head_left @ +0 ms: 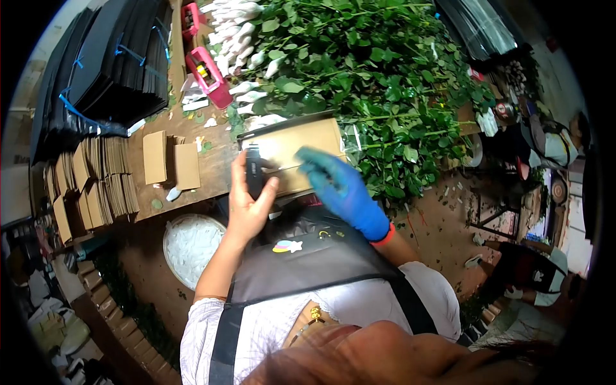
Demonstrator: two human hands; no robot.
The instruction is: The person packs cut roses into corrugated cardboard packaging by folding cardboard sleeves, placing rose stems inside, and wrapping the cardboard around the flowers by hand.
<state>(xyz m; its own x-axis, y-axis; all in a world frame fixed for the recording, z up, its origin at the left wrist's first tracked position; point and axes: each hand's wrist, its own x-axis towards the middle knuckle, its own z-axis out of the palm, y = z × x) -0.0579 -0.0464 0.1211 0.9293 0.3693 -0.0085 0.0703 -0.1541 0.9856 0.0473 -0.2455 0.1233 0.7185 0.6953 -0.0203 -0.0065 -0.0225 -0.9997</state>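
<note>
My left hand (250,202), bare, is wrapped round a black stapler-like tool (255,170) at the near left edge of a shallow box. The box (311,138) has a brown inside and a dark rim and lies at the table's front edge. Over its right part is my right hand (330,183) in a blue and green glove, its fingers stretched out and a little blurred; I see nothing held in them. A clear plastic sheet (351,138) shows at the box's right end. Leafy green stems (385,83) lie just beyond.
White wrapped bundles (240,38) and pink baskets (208,77) stand at the back left. Folded cardboard pieces (102,173) and black sheets (122,58) are stacked left. A round white tub (192,247) sits below the table. People (539,269) are at the far right.
</note>
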